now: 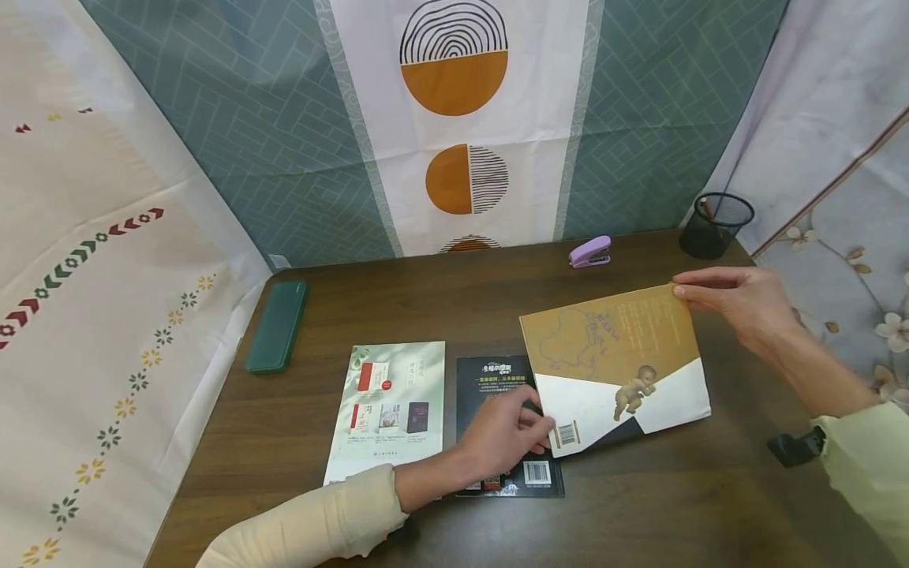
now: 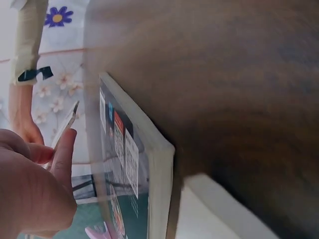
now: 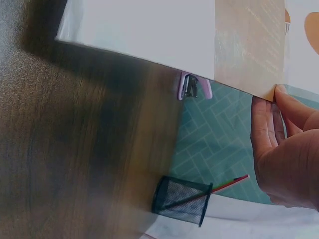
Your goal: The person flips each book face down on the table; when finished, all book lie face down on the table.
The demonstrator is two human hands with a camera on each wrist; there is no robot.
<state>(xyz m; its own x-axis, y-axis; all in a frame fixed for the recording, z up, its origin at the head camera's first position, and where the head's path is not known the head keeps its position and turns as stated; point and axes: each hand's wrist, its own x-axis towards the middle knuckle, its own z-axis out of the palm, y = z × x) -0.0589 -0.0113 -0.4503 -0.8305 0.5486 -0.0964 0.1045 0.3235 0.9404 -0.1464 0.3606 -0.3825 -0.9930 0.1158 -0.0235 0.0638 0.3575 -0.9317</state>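
Observation:
A thin brown-and-white book (image 1: 575, 394) with a baby figure on its cover is held above the table, tilted. My right hand (image 1: 746, 304) pinches its far right corner between thumb and fingers, seen closely in the right wrist view. At the near left edge, by the barcode, my left hand (image 1: 500, 430) pinches it too; the left wrist view shows the thin edge between thumb and finger. Under my left hand lies a dark book (image 1: 490, 379), partly covered by that hand and the raised book. To its left is a pale green book (image 1: 398, 446), lying flat.
A green case (image 1: 277, 327) lies at the left of the wooden table (image 1: 440, 304). Along the back edge are a purple stapler (image 1: 589, 252) and a black mesh pen holder (image 1: 713, 229). Patterned cloths hang behind and at both sides.

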